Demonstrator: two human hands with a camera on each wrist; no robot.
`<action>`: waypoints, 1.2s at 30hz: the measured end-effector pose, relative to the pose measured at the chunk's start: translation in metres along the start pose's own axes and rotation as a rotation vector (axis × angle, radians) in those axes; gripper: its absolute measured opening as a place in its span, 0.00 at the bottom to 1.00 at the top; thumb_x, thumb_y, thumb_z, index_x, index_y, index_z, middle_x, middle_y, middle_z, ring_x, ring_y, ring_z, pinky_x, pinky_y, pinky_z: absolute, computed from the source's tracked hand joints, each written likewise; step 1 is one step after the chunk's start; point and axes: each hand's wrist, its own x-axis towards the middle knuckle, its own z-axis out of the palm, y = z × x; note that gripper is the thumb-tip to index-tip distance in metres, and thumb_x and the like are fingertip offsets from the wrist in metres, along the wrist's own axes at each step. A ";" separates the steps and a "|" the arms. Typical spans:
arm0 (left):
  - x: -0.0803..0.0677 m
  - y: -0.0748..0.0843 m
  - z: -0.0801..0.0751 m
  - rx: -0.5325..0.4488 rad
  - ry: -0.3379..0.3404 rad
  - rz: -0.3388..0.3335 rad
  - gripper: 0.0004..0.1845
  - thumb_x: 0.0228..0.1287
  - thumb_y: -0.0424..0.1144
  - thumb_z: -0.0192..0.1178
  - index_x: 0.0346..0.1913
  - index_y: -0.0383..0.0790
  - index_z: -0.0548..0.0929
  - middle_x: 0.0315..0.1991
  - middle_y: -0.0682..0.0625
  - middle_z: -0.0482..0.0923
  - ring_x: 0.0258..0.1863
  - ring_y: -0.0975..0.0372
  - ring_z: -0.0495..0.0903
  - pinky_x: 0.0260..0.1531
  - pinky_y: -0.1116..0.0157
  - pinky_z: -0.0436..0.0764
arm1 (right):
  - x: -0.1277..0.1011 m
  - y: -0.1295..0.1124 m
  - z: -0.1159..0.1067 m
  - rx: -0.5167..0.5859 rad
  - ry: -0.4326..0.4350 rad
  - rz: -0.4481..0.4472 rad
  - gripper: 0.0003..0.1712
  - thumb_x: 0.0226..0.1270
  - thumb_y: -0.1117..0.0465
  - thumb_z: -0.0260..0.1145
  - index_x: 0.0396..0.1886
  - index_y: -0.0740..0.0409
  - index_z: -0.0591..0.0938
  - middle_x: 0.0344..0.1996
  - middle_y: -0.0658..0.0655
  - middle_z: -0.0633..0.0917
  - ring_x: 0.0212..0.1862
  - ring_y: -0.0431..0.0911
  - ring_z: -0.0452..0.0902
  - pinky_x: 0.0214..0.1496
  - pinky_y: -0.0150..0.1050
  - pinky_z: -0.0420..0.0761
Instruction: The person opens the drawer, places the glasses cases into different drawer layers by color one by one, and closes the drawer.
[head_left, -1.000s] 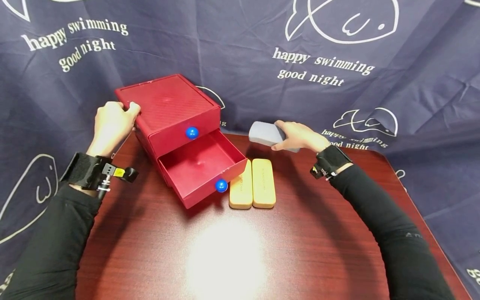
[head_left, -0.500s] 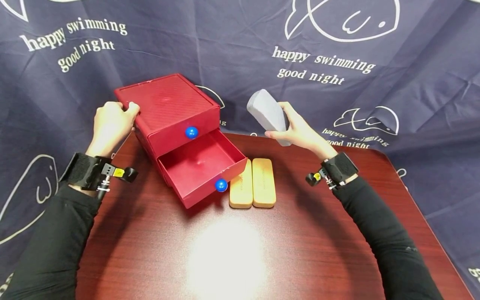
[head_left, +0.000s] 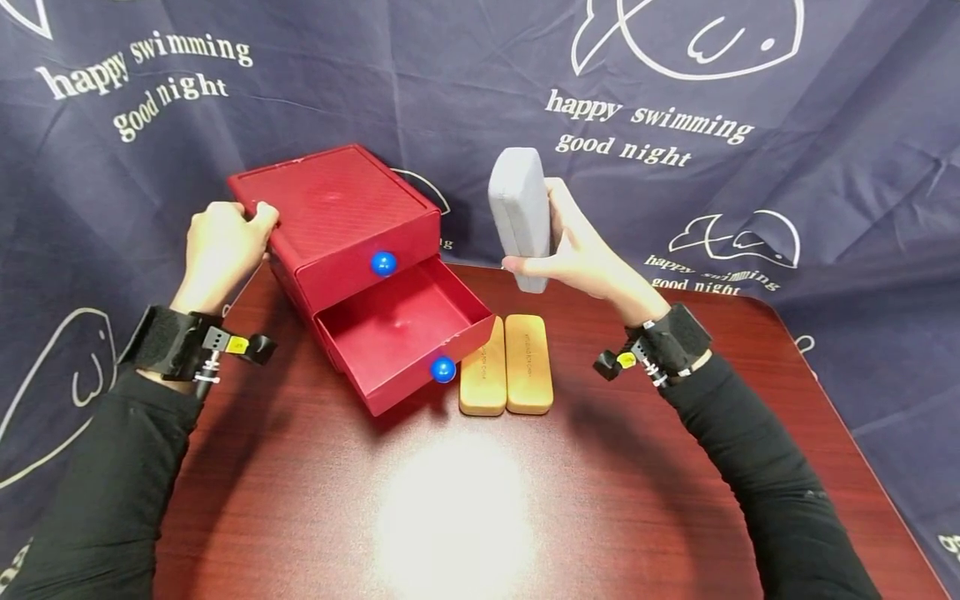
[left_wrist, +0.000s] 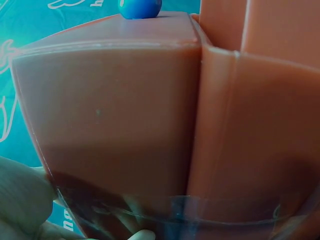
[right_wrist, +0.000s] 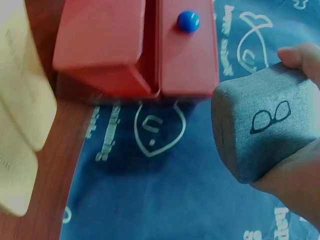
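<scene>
My right hand (head_left: 592, 254) grips a grey glasses case (head_left: 520, 204), held nearly upright above the back of the table. A pair of spectacles is printed on the case's side in the right wrist view. To its left stands a red drawer cabinet (head_left: 330, 200) with blue round knobs. Its lower drawer (head_left: 405, 321) is pulled out, and nothing lies on the visible drawer floor. My left hand (head_left: 223, 246) holds the cabinet by its upper left edge, thumb on the top. In the left wrist view, the cabinet's side fills most of the picture.
Two yellow oblong cases (head_left: 528, 367) lie side by side on the brown table (head_left: 637, 500), the left one partly behind the drawer front. A dark blue printed cloth (head_left: 480, 100) hangs right behind the table. Bright glare covers the table's front middle.
My right hand has lifted the grey glasses case and turned it from lying flat to nearly upright, moving slightly left. The left hand, cabinet and yellow cases have stayed in place.
</scene>
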 end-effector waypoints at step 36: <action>-0.001 -0.002 0.001 -0.025 0.007 0.008 0.26 0.69 0.48 0.44 0.33 0.27 0.83 0.13 0.50 0.80 0.36 0.36 0.85 0.24 0.61 0.68 | 0.035 -0.018 0.079 -0.255 -0.673 -0.107 0.47 0.56 0.52 0.77 0.74 0.47 0.65 0.62 0.46 0.74 0.60 0.39 0.70 0.63 0.37 0.71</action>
